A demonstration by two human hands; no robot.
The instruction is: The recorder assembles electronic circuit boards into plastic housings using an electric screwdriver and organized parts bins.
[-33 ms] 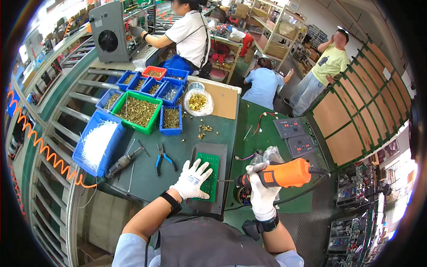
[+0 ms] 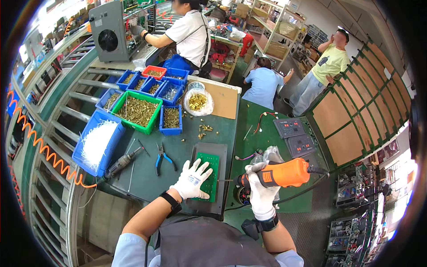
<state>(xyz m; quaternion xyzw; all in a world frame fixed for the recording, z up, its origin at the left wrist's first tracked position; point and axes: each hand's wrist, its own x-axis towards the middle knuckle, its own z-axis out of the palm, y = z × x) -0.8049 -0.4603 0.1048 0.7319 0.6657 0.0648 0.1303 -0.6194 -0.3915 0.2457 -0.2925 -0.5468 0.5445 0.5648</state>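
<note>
My gloved left hand (image 2: 191, 180) lies with its fingers spread on a green circuit board (image 2: 214, 171), holding nothing. Beneath the board is a dark grey panel (image 2: 221, 153) on the green tabletop. My gloved right hand (image 2: 262, 191) is wrapped round an orange electric screwdriver (image 2: 284, 172), held level. Its thin bit points left and reaches the board's right edge; whether the tip touches anything cannot be made out. A black cord (image 2: 318, 170) runs from the tool's rear end. Left of my left hand lie blue-handled pliers (image 2: 163, 160).
Blue bins (image 2: 171, 129), a green bin (image 2: 151, 127) and a red one hold small metal parts. A blue tray (image 2: 79, 153) holds white strips. A pneumatic screwdriver (image 2: 120, 165) lies near it. Control panels (image 2: 289, 128) rest at right. A roller conveyor (image 2: 73, 113) runs at left; co-workers are beyond.
</note>
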